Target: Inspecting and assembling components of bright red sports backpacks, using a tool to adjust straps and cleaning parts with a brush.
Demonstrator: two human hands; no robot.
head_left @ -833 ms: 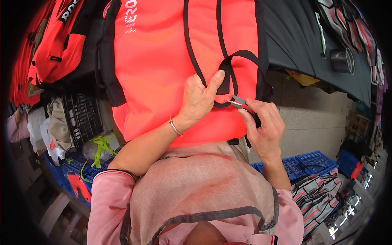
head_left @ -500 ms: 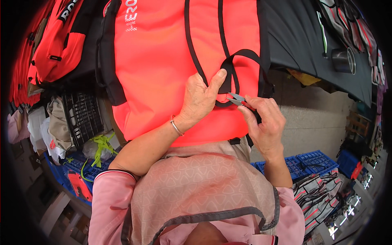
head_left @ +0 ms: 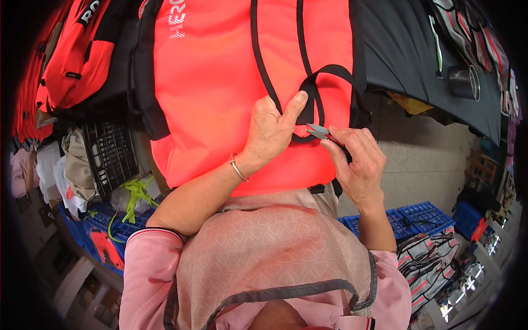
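A bright coral-red bag with black sides lies in front of me. My left hand pinches the bag's black webbing strap between thumb and fingers, near the end of a black-edged shoulder strap. In my right hand is a small pair of thread snips, their grey blades pointing left. The blade tips are at the stitched strap end, just right of my left hand, and look nearly closed. Whether a thread lies between them is too small to tell. Past my right hand the webbing curves in a loop.
A black-covered table holds a metal cup at the right. More red bags are piled at the left, above a black crate. Blue crates stand low on both sides, with grey striped pieces at lower right.
The snips' blades have come closer together at the strap end. My left hand keeps its hold on the webbing, and the bag has hardly shifted.
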